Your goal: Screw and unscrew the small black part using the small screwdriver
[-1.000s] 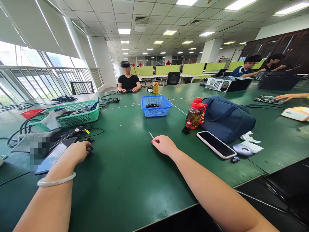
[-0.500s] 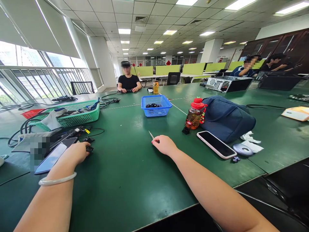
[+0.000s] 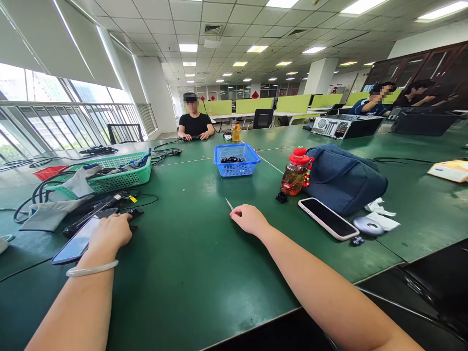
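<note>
Basket [image 3: 237, 169], blue, holds black items [image 3: 231, 159]; green basket [image 3: 119, 182], grey fabric [image 3: 81, 180]. Right-hand grip [image 3: 249, 219] clamps pointed tool [image 3: 228, 203] over desk [image 3: 175, 263] open between hands to near edge [image 3: 256, 326]. Left-hand grip [image 3: 110, 231], near phone [image 3: 73, 243], cannot be determined.

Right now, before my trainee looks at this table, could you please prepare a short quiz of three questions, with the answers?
1. Which hand holds the thin pointed tool?
2. True or false: the red-lidded bottle stands beside the navy bag.
3. The blue basket contains: A) gloves, B) black items, C) a phone.

Key: 1. The right hand. 2. True. 3. B.
</note>
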Tool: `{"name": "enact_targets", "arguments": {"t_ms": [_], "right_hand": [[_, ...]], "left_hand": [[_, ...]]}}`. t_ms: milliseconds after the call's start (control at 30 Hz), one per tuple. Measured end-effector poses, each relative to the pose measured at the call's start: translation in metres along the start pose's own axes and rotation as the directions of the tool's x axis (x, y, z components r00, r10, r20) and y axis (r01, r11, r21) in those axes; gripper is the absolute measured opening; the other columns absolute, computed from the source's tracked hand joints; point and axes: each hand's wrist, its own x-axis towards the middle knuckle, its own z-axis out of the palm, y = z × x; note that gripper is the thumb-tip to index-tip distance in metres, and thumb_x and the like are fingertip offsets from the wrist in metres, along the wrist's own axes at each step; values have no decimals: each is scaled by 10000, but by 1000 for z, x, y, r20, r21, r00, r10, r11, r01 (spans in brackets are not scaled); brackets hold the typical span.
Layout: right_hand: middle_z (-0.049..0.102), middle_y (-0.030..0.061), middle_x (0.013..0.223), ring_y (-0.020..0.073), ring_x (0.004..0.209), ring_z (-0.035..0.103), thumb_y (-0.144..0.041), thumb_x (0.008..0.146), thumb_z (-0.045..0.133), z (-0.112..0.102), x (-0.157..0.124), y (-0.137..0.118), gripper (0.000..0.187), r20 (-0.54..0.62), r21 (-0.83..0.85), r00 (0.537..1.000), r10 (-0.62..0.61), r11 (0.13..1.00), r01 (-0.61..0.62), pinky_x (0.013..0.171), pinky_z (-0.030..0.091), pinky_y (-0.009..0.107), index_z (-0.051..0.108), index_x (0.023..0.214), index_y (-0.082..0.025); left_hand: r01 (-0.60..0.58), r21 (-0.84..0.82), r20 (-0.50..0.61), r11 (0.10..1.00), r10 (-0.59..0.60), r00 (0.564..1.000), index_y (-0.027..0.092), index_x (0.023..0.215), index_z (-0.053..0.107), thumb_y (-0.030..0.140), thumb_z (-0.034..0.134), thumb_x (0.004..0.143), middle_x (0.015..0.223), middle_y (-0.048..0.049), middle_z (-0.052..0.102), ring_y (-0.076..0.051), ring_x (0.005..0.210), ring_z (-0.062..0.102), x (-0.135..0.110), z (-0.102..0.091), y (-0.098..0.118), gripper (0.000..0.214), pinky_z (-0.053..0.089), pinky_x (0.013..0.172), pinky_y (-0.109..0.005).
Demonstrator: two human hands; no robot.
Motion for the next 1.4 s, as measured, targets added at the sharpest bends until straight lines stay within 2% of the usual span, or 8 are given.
{"name": "enact_targets", "arguments": {"t_ms": [133, 267, 500, 700, 833, 1033, 1200, 1400], "right_hand": [[723, 31, 938, 151, 750, 605, -320, 892, 528, 0, 0, 0, 243, -9, -9, 1000, -12, 1000, 12, 594, 360, 244, 760, 882, -248], [726, 35, 968, 157, 783, 619, -316, 893, 533, 0, 0, -1, 240, -8, -15, 1000, -4, 1000, 4, 618, 383, 243, 765, 900, -254], [719, 26, 1015, 161, 875, 636, -246, 861, 587, -1, 0, 0, 203, 12, 3, 1000, -24, 1000, 24, 710, 432, 246, 768, 953, -260], [701, 27, 1026, 162, 875, 632, -169, 837, 587, -3, -4, -5, 406, 26, -26, 1000, 17, 1000, -17, 683, 415, 247, 637, 1230, -260], [697, 76, 1030, 195, 868, 638, -227, 852, 595, -3, -7, -10, 290, 15, -161, 997, 76, 984, -73, 663, 400, 271, 639, 1136, -194], [703, 100, 941, 208, 789, 636, -220, 887, 520, -5, -11, -16, 156, 17, -241, 997, 77, 968, -71, 598, 362, 282, 652, 953, -171], [667, 23, 776, 161, 672, 579, -228, 885, 520, -15, -15, -21, 155, -198, -12, 976, -89, 996, 88, 589, 369, 261, 646, 974, -209], [615, -2, 730, 121, 603, 519, -230, 798, 613, -22, -18, -23, 48, -470, 207, 834, -290, 882, 424, 590, 417, 241, 655, 808, -212]], "left_hand": [[55, -3, -216, 998, -55, 975, 65, 1417, 464, 392, 481, 835, 1463, -237, 444, -384, 1360, 372, -3, 0, 14, 667, 345, 1080, -478], [53, -39, -152, 998, -58, 987, 79, 1455, 421, 509, 446, 870, 1519, -252, 365, -418, 1442, 216, 3, 11, 23, 726, 223, 1132, -578], [-184, 44, -160, 982, 189, 969, 57, 1234, 622, 328, 422, 913, 1181, -246, 620, -355, 1165, 552, 0, 9, 51, 465, 386, 1042, -489], [-620, -232, -195, 750, 588, 785, 201, 1161, 668, 214, 479, 906, 1169, -104, 620, -221, 1010, 625, -53, -7, 151, 317, 480, 962, -361], [-719, -343, -257, 604, 676, 691, 242, 1195, 640, 180, 453, 915, 1197, -74, 610, -197, 963, 633, -77, -5, 187, 343, 507, 920, -357], [-640, -549, -280, 538, 603, 747, 219, 1220, 598, 237, 457, 924, 1230, -82, 659, -238, 1121, 610, -67, 7, 185, 328, 467, 1008, -413], [-447, -758, -200, 475, 483, 852, 231, 1347, 447, 219, 538, 862, 1198, -73, 696, -230, 1112, 640, -60, 15, 184, 494, 463, 1021, -432], [-351, -892, -137, 284, 570, 810, 252, 1415, 341, 183, 598, 786, 1268, -74, 669, -204, 1146, 628, -56, 19, 178, 683, 417, 1076, -433]]}}
